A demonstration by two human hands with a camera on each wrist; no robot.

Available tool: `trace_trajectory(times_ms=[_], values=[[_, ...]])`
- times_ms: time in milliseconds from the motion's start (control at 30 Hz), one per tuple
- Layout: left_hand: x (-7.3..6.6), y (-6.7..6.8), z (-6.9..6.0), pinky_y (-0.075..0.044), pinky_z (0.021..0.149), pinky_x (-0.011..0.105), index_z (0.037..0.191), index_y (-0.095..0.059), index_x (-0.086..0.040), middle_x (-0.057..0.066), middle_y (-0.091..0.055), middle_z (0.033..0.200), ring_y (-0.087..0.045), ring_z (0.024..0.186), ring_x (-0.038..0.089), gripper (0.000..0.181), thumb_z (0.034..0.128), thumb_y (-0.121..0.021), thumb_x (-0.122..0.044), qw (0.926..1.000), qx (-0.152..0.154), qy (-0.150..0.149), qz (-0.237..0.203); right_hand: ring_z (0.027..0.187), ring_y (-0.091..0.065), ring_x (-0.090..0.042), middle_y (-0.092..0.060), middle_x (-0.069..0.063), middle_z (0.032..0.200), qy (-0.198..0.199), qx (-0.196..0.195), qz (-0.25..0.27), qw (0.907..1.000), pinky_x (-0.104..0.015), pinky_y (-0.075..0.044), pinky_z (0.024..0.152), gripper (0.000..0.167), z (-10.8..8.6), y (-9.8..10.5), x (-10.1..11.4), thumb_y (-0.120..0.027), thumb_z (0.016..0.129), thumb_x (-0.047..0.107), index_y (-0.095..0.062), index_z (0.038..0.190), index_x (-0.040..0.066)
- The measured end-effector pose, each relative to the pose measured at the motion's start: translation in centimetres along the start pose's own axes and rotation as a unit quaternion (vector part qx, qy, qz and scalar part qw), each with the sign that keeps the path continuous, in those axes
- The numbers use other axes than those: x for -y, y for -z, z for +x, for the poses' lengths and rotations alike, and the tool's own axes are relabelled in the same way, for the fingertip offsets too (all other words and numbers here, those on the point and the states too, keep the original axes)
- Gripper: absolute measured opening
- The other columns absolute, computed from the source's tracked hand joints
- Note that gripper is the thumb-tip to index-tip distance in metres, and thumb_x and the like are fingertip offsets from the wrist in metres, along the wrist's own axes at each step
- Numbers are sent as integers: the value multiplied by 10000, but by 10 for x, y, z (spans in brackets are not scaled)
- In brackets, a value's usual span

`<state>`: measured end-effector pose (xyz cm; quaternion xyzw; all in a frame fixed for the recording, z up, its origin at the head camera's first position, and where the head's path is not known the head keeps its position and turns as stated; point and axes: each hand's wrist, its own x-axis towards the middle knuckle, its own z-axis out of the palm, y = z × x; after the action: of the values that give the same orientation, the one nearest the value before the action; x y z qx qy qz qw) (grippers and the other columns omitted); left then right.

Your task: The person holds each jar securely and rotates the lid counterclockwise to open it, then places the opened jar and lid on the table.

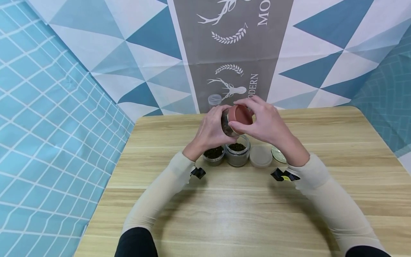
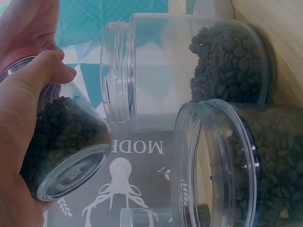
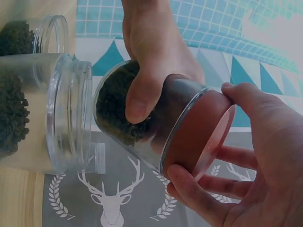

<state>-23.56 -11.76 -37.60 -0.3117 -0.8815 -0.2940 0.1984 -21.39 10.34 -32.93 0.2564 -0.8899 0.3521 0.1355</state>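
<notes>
A glass jar point(image 3: 116, 101) part-filled with dark pellets is held tilted above the open jars. My left hand point(image 1: 212, 130) grips its glass body, thumb across the side. The fingers and thumb of my right hand point(image 1: 268, 121) pinch the reddish-brown lid point(image 1: 239, 116) at the jar's end. In the right wrist view the lid point(image 3: 199, 132) meets the jar's rim. Below stand two open jars of dark pellets, the left one point(image 1: 213, 153) smaller than the right one point(image 1: 237, 151); the left wrist view shows their clear walls and threaded necks.
Right of the open jars lie a translucent round lid point(image 1: 260, 156) and a greenish lid point(image 1: 278, 155), partly behind my right forearm. A small clear container point(image 1: 214, 100) stands behind my left hand. The wooden table point(image 1: 224, 214) meets a patterned cloth point(image 1: 154, 46) at its back edge.
</notes>
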Motion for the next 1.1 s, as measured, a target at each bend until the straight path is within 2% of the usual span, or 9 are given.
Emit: trace_trajectory(times_ms=[433, 667, 833, 933, 1100], values=[[1, 0, -2, -630, 1059, 467, 1495, -589, 18, 182, -733, 1351, -682, 1226, 325, 936, 706, -991, -285, 10000, 1, -11, -30, 1016, -741, -324, -720, -133, 1286, 54, -45, -4, 10000, -473, -641, 817, 588, 0, -3, 0, -905, 933, 401, -732, 1424, 128], [2, 0, -3, -625, 1056, 464, 1492, -587, 17, 179, -734, 1349, -680, 1227, 323, 937, 699, -988, -281, 10000, -25, -62, -28, 957, -729, -329, -708, -149, 1242, 267, -46, -49, 9996, -470, -630, 789, 581, -1, -3, -2, -902, 936, 379, -729, 1425, 116], [2, 1, -3, -626, 1062, 462, 1493, -582, 22, 181, -733, 1355, -683, 1231, 324, 937, 704, -990, -275, 10000, -15, -55, -15, 912, -726, -326, -706, -159, 1237, 762, -101, -36, 9970, -489, -653, 768, 570, -2, -3, -6, -922, 917, 340, -742, 1410, 118], [1, 1, -4, -629, 1068, 463, 1495, -580, 35, 193, -731, 1360, -687, 1241, 332, 949, 702, -997, -275, 10000, -10, -41, 33, 936, -707, -312, -701, -161, 1248, 1170, -107, 14, 9931, -504, -654, 751, 572, -1, -3, -9, -941, 898, 299, -747, 1402, 112], [0, 2, -4, -633, 1072, 462, 1504, -579, 47, 202, -728, 1377, -685, 1253, 338, 958, 709, -992, -292, 10000, 22, -34, 76, 1020, -700, -300, -713, -165, 1293, 1703, -122, 5, 9853, -459, -641, 738, 613, -1, -2, -15, -972, 859, 288, -753, 1401, 105]])
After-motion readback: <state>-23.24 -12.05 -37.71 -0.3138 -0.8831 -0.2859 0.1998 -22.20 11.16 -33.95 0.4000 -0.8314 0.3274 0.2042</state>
